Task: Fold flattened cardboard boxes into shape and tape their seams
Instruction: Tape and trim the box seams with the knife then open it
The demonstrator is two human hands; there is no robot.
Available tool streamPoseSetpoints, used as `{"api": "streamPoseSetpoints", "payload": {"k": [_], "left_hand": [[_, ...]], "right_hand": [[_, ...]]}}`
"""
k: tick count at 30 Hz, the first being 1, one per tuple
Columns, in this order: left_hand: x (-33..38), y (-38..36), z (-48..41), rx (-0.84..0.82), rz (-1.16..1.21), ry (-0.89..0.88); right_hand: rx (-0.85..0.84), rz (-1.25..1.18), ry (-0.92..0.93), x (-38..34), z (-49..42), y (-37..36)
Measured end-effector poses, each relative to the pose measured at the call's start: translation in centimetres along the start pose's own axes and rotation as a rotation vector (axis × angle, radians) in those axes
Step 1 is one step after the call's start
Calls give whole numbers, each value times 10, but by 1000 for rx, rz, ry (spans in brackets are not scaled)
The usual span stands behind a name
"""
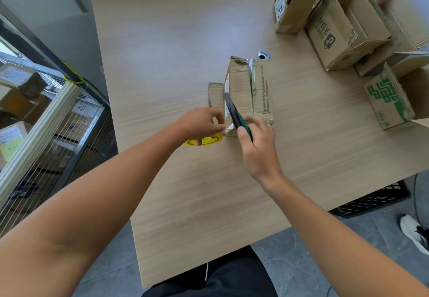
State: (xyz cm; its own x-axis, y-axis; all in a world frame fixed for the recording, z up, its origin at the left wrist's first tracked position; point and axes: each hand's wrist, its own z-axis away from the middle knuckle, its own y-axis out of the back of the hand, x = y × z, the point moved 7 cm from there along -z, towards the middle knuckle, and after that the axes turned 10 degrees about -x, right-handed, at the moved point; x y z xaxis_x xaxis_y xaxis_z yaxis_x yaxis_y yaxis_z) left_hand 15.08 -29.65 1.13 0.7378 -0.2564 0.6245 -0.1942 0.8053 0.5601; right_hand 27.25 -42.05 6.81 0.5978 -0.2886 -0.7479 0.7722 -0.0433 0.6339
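A small brown cardboard box [243,87] lies on the wooden table [176,41], with clear tape along its top seam and one flap sticking out to the left. My right hand [257,148] grips a green and black utility knife [234,113], its blade lying against the box's near left edge. My left hand [199,125] pinches the tape at the box's near left corner. A yellow tape roll [209,140] lies flat on the table, partly hidden under my left hand.
Several folded cardboard boxes [343,29] stand at the table's far right, one with green print [387,101]. A round cable hole [264,55] sits just behind the box. A wire cage [53,138] with cartons stands left; a black crate [376,200] and a shoe [415,233] are on the floor right.
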Motion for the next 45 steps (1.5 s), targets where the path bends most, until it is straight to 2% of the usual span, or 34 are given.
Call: {"api": "streamPoseSetpoints", "payload": {"k": [4, 8, 11, 14, 18, 22, 25, 27, 30, 32, 35, 37, 42, 45], "left_hand": [[-2, 8, 4, 2, -2, 38], [-10, 28, 11, 85, -176, 88], [-11, 39, 13, 114, -247, 74], [-9, 41, 13, 160, -296, 51], [-6, 35, 16, 247, -352, 15], [10, 25, 20, 269, -510, -75], [13, 46, 32, 419, -464, -105], [3, 68, 37, 515, -429, -64], [-10, 80, 34, 467, -435, 20], [-16, 81, 29, 424, -400, 56], [-28, 83, 25, 467, -278, 80], [-33, 78, 22, 482, -257, 82], [-31, 65, 9, 435, -231, 77], [-35, 65, 4, 435, -196, 80]], "right_hand": [[-195, 20, -129, -4, -27, -19], [-256, 5, -183, 6, -26, -19], [-356, 99, -208, 7, -27, -20], [-338, 129, -238, 1, -30, -13], [-420, 290, -208, 0, -31, -17], [-468, 441, -214, 13, -36, -32], [-491, 662, -191, 30, -32, -37], [-504, 623, -118, 37, -33, -32], [-509, 484, 28, 29, -30, -17], [-391, 360, 173, 23, -28, -2], [88, 128, 287, 20, -24, 31], [334, 80, 269, 18, -29, 34], [397, 224, 153, 24, -67, -15], [566, 386, 280, 38, -67, -29]]}}
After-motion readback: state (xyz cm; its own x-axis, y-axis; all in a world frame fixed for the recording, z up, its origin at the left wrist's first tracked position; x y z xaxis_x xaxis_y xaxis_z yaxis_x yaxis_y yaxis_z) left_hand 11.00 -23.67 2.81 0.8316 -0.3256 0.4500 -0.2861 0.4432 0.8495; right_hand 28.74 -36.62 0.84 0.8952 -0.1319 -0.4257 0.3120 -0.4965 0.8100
